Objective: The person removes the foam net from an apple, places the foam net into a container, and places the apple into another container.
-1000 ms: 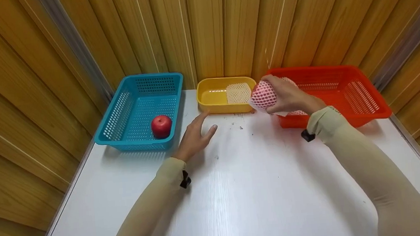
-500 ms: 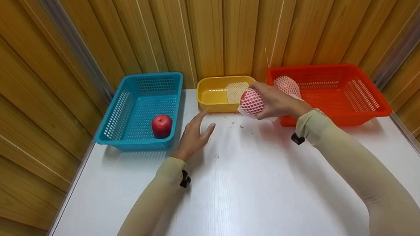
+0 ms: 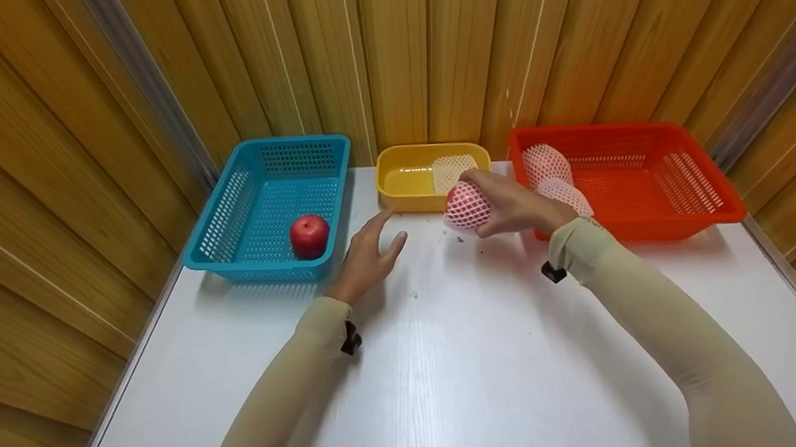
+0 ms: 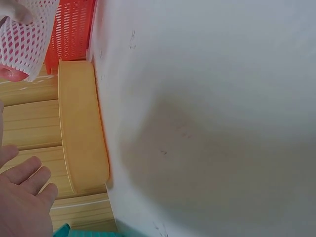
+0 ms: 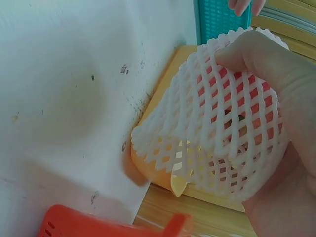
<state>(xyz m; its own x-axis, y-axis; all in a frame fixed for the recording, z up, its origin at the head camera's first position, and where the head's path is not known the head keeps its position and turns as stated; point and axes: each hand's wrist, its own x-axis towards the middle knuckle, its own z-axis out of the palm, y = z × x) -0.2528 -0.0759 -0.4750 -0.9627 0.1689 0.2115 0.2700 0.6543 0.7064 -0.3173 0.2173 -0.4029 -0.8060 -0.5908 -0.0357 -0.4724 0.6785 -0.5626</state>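
Observation:
My right hand (image 3: 512,204) grips a red apple wrapped in a white foam net (image 3: 468,206), held above the table at the front right of the yellow tray (image 3: 411,203). In the right wrist view the net (image 5: 222,118) hangs loose past the fruit, with the thumb pressed on it. My left hand (image 3: 363,260) hovers empty between the blue basket and the yellow tray, fingers spread; the left wrist view shows its palm (image 4: 22,207). A bare red apple (image 3: 309,236) lies in the blue basket (image 3: 259,266). Folded foam netting (image 3: 452,171) lies in the yellow tray.
The red basket (image 3: 661,224) stands at the right with two net-wrapped fruits, one (image 3: 546,164) behind the other (image 3: 565,195), by its left side. A wooden panel wall (image 3: 392,53) rises behind the white table (image 3: 465,360).
My right hand has moved left with the netted apple, away from the red basket toward the yellow tray, uncovering the netted fruits in that basket. My left hand has hardly moved.

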